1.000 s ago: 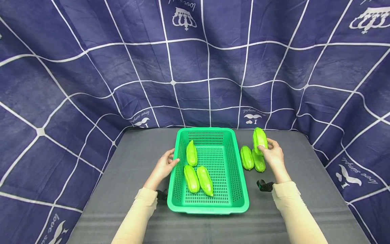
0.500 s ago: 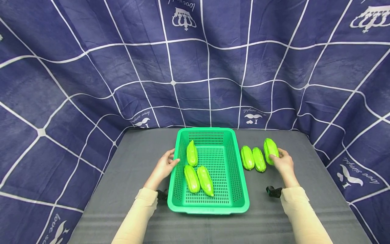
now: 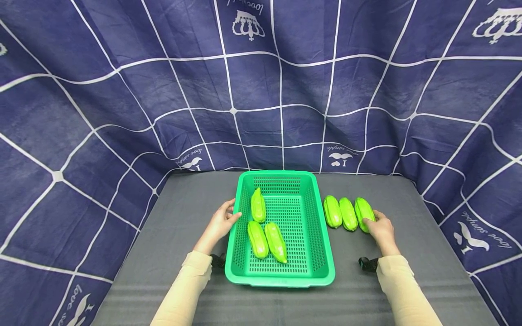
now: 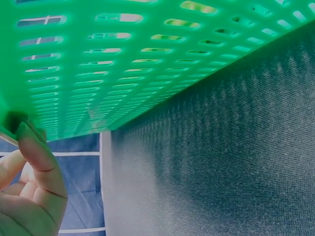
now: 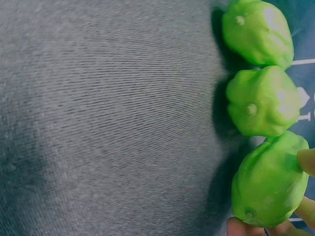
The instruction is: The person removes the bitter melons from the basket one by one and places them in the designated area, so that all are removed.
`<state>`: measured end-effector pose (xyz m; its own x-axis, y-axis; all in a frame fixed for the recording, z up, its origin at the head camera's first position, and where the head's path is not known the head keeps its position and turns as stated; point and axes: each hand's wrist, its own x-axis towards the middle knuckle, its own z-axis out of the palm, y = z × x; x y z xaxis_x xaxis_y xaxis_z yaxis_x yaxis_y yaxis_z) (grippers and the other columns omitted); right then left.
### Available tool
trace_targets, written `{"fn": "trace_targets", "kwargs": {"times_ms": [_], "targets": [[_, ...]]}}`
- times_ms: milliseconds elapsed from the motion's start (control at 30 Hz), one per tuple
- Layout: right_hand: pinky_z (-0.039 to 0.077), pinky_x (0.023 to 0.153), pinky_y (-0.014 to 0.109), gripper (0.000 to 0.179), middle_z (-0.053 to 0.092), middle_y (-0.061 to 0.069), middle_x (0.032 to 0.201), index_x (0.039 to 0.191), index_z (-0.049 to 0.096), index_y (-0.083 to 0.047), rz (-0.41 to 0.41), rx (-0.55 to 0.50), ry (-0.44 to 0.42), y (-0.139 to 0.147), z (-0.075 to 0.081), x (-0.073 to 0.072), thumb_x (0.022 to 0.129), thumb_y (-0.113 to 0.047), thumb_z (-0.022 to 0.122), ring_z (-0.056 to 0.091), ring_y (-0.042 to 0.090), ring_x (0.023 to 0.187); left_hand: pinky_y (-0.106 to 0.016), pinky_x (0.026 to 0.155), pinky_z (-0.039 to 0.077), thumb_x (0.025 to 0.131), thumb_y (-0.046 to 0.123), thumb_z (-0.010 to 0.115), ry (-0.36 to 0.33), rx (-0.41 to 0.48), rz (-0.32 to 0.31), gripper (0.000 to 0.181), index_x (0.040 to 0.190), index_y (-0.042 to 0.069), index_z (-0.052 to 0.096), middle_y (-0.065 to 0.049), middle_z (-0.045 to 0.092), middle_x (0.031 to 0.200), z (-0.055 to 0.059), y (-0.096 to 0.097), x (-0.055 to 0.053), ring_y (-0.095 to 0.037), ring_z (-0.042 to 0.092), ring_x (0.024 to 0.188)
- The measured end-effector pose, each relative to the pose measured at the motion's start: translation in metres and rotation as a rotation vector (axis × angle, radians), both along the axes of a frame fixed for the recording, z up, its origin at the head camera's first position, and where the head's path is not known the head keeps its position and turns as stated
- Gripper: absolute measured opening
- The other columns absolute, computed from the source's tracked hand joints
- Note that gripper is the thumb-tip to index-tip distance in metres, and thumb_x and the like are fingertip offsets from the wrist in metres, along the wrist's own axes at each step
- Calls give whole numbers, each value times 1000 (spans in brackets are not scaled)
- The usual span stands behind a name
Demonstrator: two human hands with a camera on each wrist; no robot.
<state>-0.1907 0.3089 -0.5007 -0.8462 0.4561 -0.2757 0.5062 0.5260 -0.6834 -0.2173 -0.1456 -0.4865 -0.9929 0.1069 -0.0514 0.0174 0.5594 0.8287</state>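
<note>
My right hand (image 3: 382, 231) holds a bright green, ridged gourd (image 3: 364, 214) at the right end of a row on the table. Thumb and fingers lie around this gourd (image 5: 270, 182) in the right wrist view. Two like it, a middle gourd (image 3: 348, 214) and a left gourd (image 3: 332, 212), lie close beside it. With thumb and fingers, my left hand (image 3: 222, 221) grips the left rim of a green plastic basket (image 3: 281, 281). Inside the basket are three more gourds, one at the back (image 3: 258, 206) and two nearer the front (image 3: 258, 240).
A dark grey cloth covers the table (image 3: 179, 199). Behind and at both sides hangs a blue curtain (image 3: 302, 90) with white lines. The basket's right wall (image 3: 322, 231) stands between its gourds and the row outside.
My right hand has carried its gourd rightward and down, from above the others to the table at the row's right end. My left hand and the basket have stayed put.
</note>
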Motion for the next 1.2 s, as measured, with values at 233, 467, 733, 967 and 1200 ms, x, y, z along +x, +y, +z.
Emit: {"fn": "trace_targets", "kwargs": {"times_ms": [233,467,733,967,1200], "targets": [[33,110,59,63,35,38,144,149,26,11,21,12,-14,-1,-3,0,97,-16,48,35,52,132,-44,80,53,97,14,63,0,8,-2,59,148,-2,39,-27,56,126,0,0,0,-33,63,98],[32,110,60,64,32,38,146,148,26,13,64,32,-40,0,-5,1,96,-17,47,33,53,134,-42,77,54,97,13,63,14,13,-5,58,147,-3,39,-27,57,124,-1,-1,0,-32,64,95],[19,116,61,70,14,38,154,153,9,10,95,18,-59,1,-8,1,99,-19,41,14,54,143,-40,75,53,97,14,64,2,11,-9,59,148,-2,39,-26,58,124,0,-1,1,-30,64,92],[20,116,61,75,16,40,153,153,4,12,114,24,-65,4,-10,2,99,-26,41,17,55,141,-40,75,53,97,14,63,5,13,-10,59,148,-4,39,-26,57,123,-1,-1,0,-29,63,92],[28,113,60,75,30,41,146,153,6,11,57,11,-19,3,-2,1,101,-28,44,29,54,136,-42,76,53,97,14,63,11,18,-13,59,147,-4,39,-26,57,124,1,-1,0,-30,64,93]]}}
